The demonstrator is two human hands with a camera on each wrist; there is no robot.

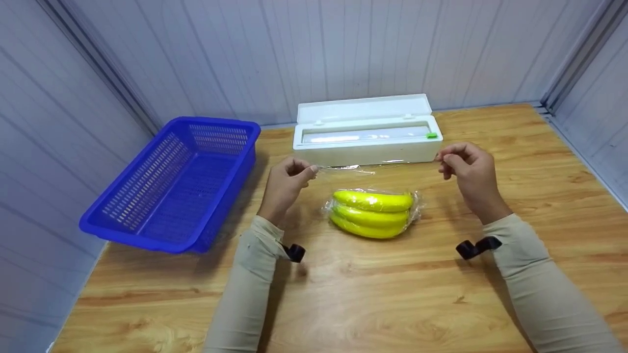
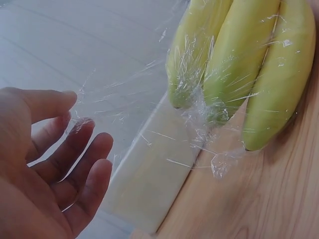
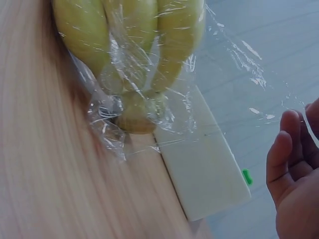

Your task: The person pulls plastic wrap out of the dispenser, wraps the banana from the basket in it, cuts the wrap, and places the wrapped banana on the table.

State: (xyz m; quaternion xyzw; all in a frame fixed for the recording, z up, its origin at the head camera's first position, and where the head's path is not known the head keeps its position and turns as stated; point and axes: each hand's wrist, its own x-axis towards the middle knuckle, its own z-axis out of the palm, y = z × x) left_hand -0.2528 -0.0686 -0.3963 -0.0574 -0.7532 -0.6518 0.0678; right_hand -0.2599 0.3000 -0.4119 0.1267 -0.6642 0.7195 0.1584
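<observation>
A bunch of yellow bananas [image 1: 371, 215] lies on the table in crinkled clear cling film [image 3: 107, 112]. Beyond it, my left hand [image 1: 289, 184] pinches one side of a see-through film sheet between thumb and fingers; in the left wrist view that hand [image 2: 60, 154] has its other fingers loosely bent. The far side of the sheet is pinched by my right hand [image 1: 471, 174], partly cut off in the right wrist view. The film stretches between both hands, above and behind the bananas, in front of a white cling film box [image 1: 368, 153] with its lid raised.
A blue plastic basket [image 1: 194, 230] stands on the left of the wooden table [image 1: 382, 304]. On the box's right end sits a green slider [image 1: 431, 136]. Pale panel walls [image 1: 221, 59] close off the back and sides. Each sleeve carries a black wrist camera [image 1: 296, 253].
</observation>
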